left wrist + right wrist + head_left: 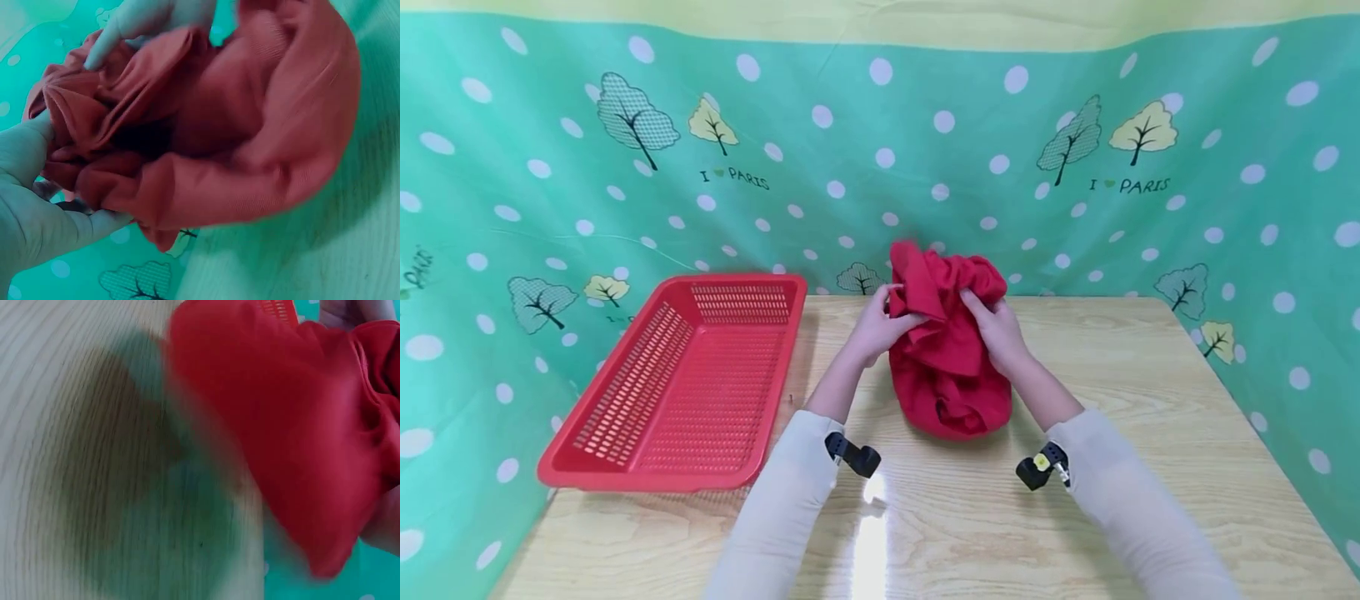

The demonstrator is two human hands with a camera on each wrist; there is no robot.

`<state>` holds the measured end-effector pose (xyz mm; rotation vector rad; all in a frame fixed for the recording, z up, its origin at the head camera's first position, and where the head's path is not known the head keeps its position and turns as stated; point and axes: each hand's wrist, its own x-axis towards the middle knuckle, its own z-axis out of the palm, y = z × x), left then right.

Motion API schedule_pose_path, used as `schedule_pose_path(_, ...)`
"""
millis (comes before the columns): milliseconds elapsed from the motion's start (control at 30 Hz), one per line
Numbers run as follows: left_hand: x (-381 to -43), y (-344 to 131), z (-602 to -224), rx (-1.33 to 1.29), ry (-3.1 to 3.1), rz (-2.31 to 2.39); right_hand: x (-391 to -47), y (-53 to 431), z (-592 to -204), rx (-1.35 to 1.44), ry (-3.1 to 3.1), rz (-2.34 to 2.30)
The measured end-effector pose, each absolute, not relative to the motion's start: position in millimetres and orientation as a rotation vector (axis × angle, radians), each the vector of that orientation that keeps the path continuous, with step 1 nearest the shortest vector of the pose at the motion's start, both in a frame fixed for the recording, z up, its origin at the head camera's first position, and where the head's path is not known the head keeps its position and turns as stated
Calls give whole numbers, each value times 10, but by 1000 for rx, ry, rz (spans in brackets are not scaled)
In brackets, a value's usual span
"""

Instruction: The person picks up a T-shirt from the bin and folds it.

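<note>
A bunched red cloth [955,358], seemingly a garment, hangs in folds between both hands above the far middle of the table. My left hand [882,323] grips its gathered upper left side, with the thumb over the folds. On the upper right side, my right hand [997,332] holds the cloth with the thumb on top. In the left wrist view the cloth [262,144] shows a dark hollow among its folds, and the left hand [44,219] pinches the edge. The right wrist view shows the cloth [269,406] blurred, its lower part over the wooden surface.
To the left stands a red plastic basket [718,367] with perforated walls and nothing in it. The light wooden table [1150,467] ends at a green dotted curtain [940,167] behind and at both sides.
</note>
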<state>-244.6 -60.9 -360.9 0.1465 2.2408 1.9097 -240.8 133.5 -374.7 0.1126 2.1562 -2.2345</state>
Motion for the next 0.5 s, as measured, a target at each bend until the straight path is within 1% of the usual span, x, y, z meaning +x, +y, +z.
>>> schedule_pose_path(167, -2419, -731, -3676, 32, 2244, 1921, -2420, 1502, -3772, 303, 2193, -2202)
schedule_pose_path(300, -2395, -879, -3726, -81, 2297, 1910, -2428, 1724, -3802, 420, 2201, -2155)
schedule_pose_path(500, -2399, -1069, -3899, -290, 2519, 1819, -2449, 2101, -4014, 604, 2227, -1979)
